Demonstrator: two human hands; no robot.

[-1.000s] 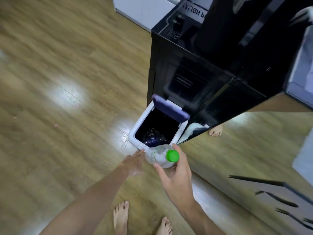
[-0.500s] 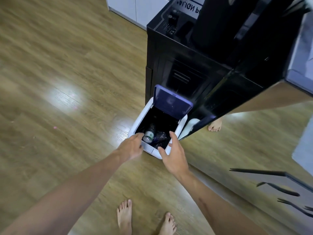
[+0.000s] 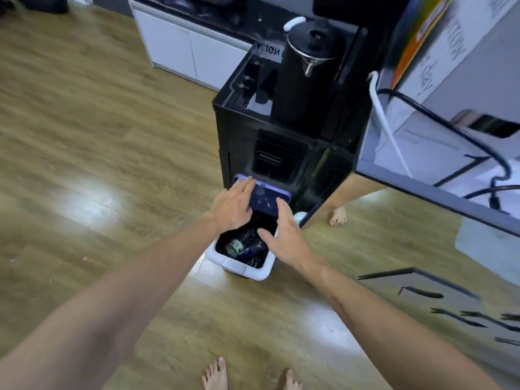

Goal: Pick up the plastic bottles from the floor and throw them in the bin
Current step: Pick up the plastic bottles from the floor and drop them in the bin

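Observation:
A small white bin [image 3: 254, 273] stands on the wood floor against a black cabinet, its purple lid [image 3: 267, 199] raised. Inside the dark liner lie clear plastic bottles [image 3: 243, 245], one with a green label. My left hand [image 3: 233, 206] reaches over the bin's left side, its fingers spread and resting on the lid's upper left edge. My right hand [image 3: 287, 237] hovers over the bin's right side, fingers apart, fingertips at the lid's lower right corner. Neither hand holds a bottle.
A black cabinet [image 3: 281, 153] with a black kettle [image 3: 302, 71] on top rises just behind the bin. A desk edge [image 3: 439, 190] with cables juts in from the right. Another person's bare foot [image 3: 337, 216] stands beside the cabinet. My own feet [image 3: 216, 374] are below.
A second ago my right hand held a green-capped bottle above the bin; it then dropped inside. Both hands have since moved up from the bin's front rim to the lid.

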